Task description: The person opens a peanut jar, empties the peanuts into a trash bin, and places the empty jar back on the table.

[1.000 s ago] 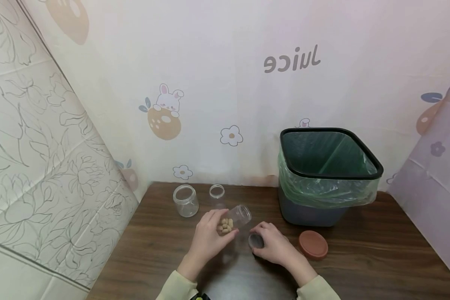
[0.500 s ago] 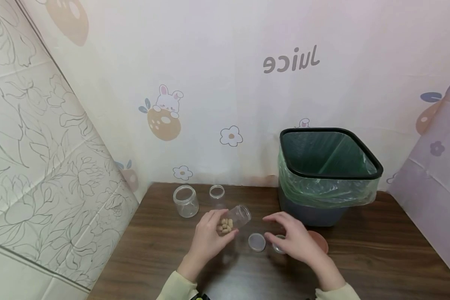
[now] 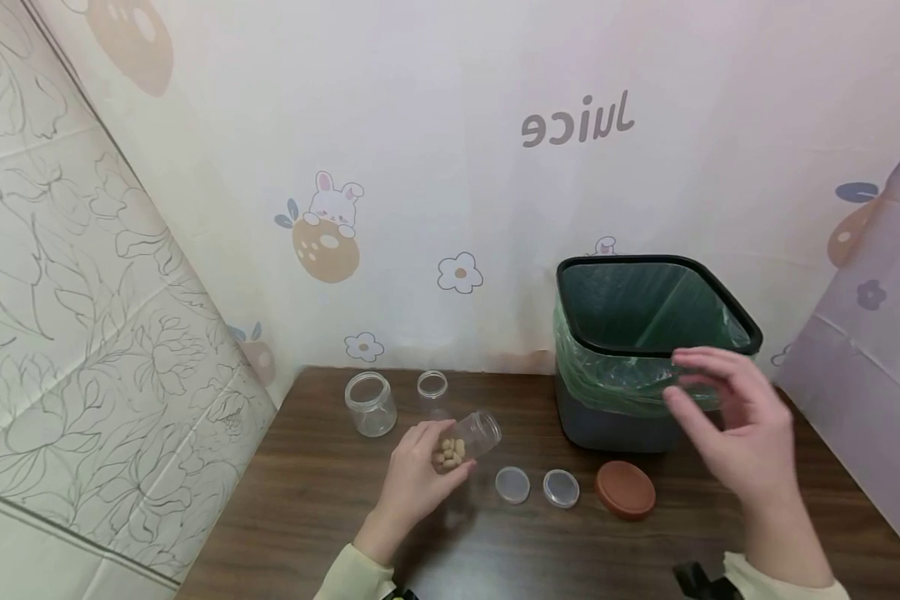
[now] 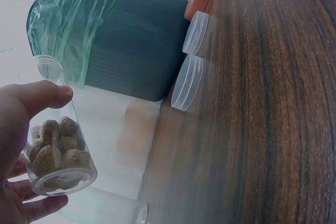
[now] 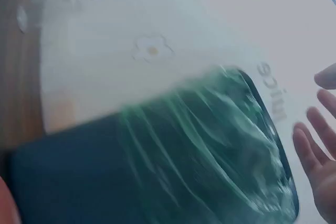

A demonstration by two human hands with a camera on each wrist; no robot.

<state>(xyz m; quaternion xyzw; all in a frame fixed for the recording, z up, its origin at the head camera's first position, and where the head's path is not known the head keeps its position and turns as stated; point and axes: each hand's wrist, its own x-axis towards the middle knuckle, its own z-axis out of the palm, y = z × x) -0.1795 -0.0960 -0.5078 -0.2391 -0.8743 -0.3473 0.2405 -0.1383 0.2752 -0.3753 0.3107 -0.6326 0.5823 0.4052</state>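
Observation:
My left hand (image 3: 412,479) grips a clear jar (image 3: 484,432) that is tilted with its uncovered mouth toward the right. Unshelled peanuts (image 4: 55,148) sit at the bottom of this jar in the left wrist view. Raised above the table, my right hand (image 3: 746,437) has its fingers spread loosely and holds nothing; in the head view it overlaps the right side of the bin (image 3: 615,421). Two clear round lids (image 3: 512,485) lie side by side on the table between the hands. Right of them is a reddish-brown lid (image 3: 625,489).
Two uncovered clear jars, a wide jar (image 3: 371,408) and a narrower jar (image 3: 432,393), stand at the table's back left. The bin with its black rim and green bag liner (image 3: 607,387) stands against the patterned wall on the wooden table (image 3: 307,483).
My right hand has let go of a clear lid, leaving it flat on the table, and has moved right and up toward the bin. The left hand and its jar stay put.

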